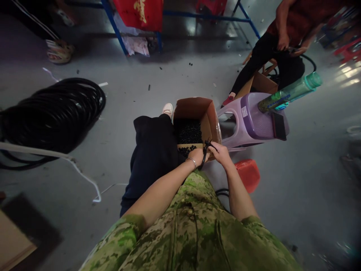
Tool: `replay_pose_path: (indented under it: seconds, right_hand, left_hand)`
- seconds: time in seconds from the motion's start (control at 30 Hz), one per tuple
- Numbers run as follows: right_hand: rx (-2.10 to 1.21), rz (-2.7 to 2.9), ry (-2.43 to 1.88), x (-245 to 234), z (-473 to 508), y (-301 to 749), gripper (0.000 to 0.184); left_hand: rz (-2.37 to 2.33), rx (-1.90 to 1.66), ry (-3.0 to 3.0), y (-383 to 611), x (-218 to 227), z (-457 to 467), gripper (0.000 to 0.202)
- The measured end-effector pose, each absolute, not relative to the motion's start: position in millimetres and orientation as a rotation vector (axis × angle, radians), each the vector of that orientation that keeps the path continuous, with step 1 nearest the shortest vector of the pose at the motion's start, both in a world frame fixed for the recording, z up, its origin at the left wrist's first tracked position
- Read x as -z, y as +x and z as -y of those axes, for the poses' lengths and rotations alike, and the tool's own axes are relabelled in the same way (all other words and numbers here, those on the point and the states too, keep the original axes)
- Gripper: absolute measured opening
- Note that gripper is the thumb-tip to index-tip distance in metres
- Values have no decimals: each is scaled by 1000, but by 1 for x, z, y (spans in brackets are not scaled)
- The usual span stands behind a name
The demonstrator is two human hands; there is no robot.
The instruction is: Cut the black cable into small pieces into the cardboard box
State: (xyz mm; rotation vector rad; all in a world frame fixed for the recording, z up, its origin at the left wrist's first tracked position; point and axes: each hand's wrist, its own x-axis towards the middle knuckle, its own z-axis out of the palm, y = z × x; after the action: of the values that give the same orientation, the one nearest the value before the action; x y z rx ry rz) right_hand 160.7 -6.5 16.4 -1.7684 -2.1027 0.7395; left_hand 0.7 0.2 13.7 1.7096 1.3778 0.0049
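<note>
At the near edge of an open cardboard box [197, 103], my two hands work close together. My left hand [196, 155], with a silver bracelet at the wrist, is closed around a thin black hose [203, 160]. Closed fingers of my right hand [221, 152] grip a small dark tool [208, 143] that looks like cutters, close to the hose's upper end. Whether its jaws touch the hose is too small to tell. Many short black pieces [188, 132] lie inside the box, and a few more rest on its near flap.
A purple stool [252, 113] at right holds a green bottle [290, 92] and a dark phone [279, 127]. A red plastic container [248, 175] is by my right forearm. Coiled black hose [53, 116] lies left. A seated co-worker [282, 49] handles black hose at upper right.
</note>
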Motion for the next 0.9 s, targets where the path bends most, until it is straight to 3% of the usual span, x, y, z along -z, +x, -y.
replay_pose_path:
  seconds: [0.33,0.9]
  right_hand:
    - [-758,1972,-1876,-18,3,164,36]
    - [-642,1818,-1951,-24,3,153,39]
  left_hand:
    - [-1437,-42,1735,-1,-15,2,37]
    - [-1447,-136,1753,-2,-16,0,47]
